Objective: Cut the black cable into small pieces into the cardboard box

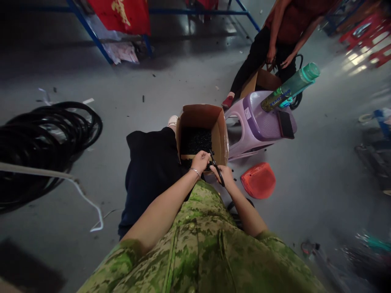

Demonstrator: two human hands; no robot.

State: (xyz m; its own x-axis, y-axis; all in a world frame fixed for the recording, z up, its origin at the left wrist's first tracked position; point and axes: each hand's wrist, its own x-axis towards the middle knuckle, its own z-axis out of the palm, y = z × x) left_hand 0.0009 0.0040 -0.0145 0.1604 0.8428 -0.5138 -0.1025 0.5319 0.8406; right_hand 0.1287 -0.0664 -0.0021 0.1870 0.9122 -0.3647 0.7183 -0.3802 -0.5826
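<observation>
My left hand [200, 160] is closed in a pinch at the near edge of an open cardboard box [221, 134], holding something small and dark that I cannot make out. My right hand [224, 174] is closed around black scissors [215, 166], whose blades point toward the left hand's fingertips. The box stands on the floor in front of my knees and holds a heap of small black pieces [197, 141]. A thin bracelet circles my left wrist.
A purple plastic stool [259, 122] beside the box carries a green bottle [290, 87] and a dark phone [285, 124]. A red lid [259, 180] lies on the floor. A black cable coil [42, 142] lies left. Another person [275, 44] sits beyond with a second box.
</observation>
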